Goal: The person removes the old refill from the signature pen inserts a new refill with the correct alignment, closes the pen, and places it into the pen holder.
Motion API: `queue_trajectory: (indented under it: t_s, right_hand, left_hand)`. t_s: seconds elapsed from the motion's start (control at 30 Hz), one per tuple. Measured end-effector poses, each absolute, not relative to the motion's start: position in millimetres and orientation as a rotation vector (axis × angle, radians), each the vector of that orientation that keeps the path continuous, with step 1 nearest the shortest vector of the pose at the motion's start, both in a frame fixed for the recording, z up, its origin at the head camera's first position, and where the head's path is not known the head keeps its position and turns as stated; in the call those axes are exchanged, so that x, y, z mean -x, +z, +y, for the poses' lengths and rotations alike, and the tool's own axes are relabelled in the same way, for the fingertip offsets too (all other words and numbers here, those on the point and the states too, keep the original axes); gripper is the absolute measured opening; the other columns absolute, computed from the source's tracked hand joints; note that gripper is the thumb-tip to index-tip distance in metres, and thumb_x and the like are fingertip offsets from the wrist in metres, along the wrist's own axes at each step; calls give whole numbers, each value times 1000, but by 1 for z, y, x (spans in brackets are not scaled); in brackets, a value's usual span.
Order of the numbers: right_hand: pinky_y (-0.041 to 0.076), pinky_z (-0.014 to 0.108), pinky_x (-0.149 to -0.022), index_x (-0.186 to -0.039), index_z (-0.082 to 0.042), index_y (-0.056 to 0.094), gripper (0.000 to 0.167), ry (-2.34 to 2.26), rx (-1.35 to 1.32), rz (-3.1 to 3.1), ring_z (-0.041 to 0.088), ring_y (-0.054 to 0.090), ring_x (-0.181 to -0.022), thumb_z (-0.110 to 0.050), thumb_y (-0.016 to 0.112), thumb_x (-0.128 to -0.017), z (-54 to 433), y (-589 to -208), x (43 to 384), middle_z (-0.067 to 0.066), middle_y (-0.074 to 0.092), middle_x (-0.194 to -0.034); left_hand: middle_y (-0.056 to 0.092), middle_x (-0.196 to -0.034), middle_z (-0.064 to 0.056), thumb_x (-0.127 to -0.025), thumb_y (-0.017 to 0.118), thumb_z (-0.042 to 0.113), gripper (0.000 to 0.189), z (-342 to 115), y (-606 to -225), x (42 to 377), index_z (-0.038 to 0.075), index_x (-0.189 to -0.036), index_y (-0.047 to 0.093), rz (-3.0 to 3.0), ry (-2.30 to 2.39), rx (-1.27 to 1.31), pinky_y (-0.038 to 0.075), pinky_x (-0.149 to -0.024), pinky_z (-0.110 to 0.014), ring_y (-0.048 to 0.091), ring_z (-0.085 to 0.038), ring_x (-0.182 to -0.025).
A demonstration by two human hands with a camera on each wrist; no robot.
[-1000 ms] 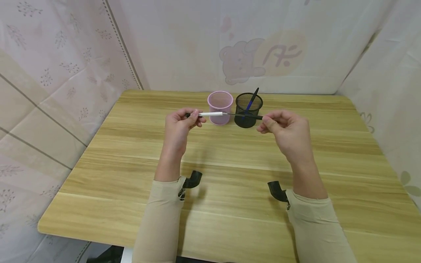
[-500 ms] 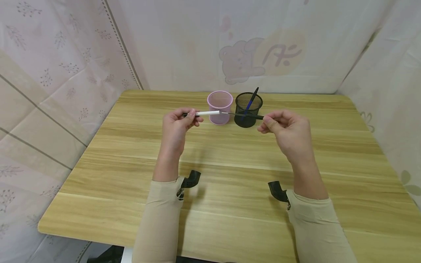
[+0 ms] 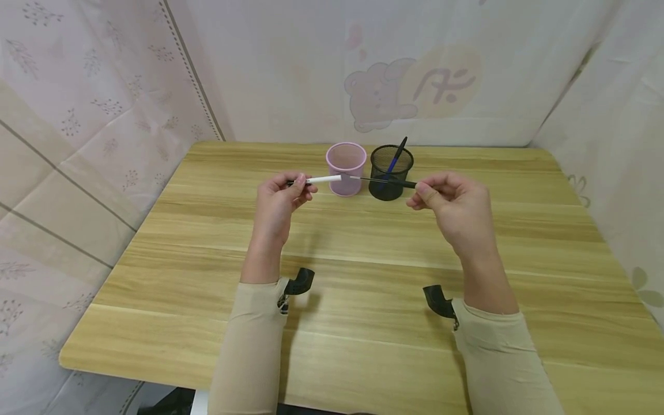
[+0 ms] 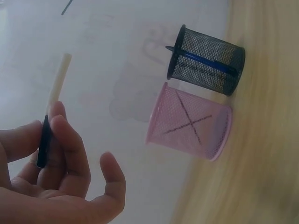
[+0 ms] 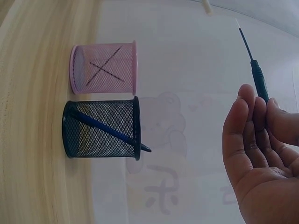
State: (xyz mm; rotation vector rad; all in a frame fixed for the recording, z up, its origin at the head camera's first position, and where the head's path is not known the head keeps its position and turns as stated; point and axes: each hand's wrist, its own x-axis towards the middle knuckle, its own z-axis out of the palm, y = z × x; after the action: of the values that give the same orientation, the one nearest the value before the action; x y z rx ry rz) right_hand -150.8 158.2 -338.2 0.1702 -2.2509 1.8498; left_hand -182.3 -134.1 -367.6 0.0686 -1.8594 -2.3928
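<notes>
Left hand [image 3: 280, 199]: fingers pinch white plastic pen barrel [image 3: 324, 179]. Right hand [image 3: 456, 207]: fingers pinch thin black refill [image 3: 386, 181], above wooden desk [image 3: 363, 288].

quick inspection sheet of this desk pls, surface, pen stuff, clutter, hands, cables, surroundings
surface: wooden table, light grain.
job's things: white pen barrel in the left hand; thin black refill in the right hand, its tip just out of the barrel.
clutter: pink mesh cup, nothing seen inside; black mesh cup holding a blue pen.
grippers: both hands pinch their parts above the table.
cables: nothing seen.
surroundings: pale printed fabric on three sides.
</notes>
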Motion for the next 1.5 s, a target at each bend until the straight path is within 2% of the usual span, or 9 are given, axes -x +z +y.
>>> queue_trajectory:
  t_s: [0.17,0.23,0.3,0.63,0.8,1.03,1.3,1.5]
  right_hand:
    - [64,21,-77,-107,9,71,17,1821,-175,-2277,6,76,-75,-7,70,-102,157,-337,151,-12,76,-80]
    - [64,21,-77,-108,10,71,18,1815,-173,-2284,5,76,-75,-8,70,-103,157,-337,151,-13,76,-80]
    - [64,21,-78,-108,10,70,19,1812,-168,-2294,5,76,-75,-9,70,-103,156,-337,151,-14,76,-80]
    - [64,21,-78,-111,11,70,24,1781,-158,-2315,4,76,-75,-12,70,-103,158,-335,152,-15,75,-80]
    - [64,21,-77,-105,7,72,14,1820,-171,-2269,6,76,-75,-7,70,-102,159,-335,152,-12,76,-80]
    - [64,22,-76,-98,1,73,7,1886,-189,-2207,8,77,-74,-4,71,-101,160,-336,152,-7,76,-80]
    - [64,21,-76,-94,-5,73,8,1933,-198,-2175,7,76,-73,0,70,-100,164,-339,153,-6,75,-79]
    - [64,21,-76,-99,0,72,3,1900,-167,-2221,6,77,-74,-3,70,-101,167,-336,154,-8,75,-79]
  left_hand:
    - [70,-90,1,-105,67,12,21,-136,-377,187,-7,-112,71,-1922,-2397,-119,58,-85,-29,64,-13,-84]
    - [69,-92,0,-104,68,11,16,-136,-381,189,-4,-108,73,-1953,-2405,-132,58,-85,-28,63,-14,-86]
    - [69,-93,0,-103,69,10,17,-135,-386,191,-5,-109,74,-2003,-2404,-126,59,-85,-27,64,-13,-86]
    - [75,-84,5,-96,76,5,16,-119,-402,200,-6,-108,76,-2266,-2331,-11,59,-86,-29,69,-12,-79]
    - [73,-79,7,-94,78,4,13,-105,-409,206,-5,-103,78,-2424,-2211,27,54,-87,-33,66,-11,-79]
    - [72,-84,2,-92,80,6,12,-83,-420,215,-4,-98,78,-2642,-2000,153,50,-78,-22,62,-10,-84]
    - [76,-90,-9,-93,80,8,7,-61,-429,225,3,-92,76,-2827,-1635,222,48,-63,-20,60,-10,-73]
    - [79,-92,-6,-90,83,8,6,-45,-432,231,9,-88,77,-2894,-1410,199,47,-65,-18,62,-12,-77]
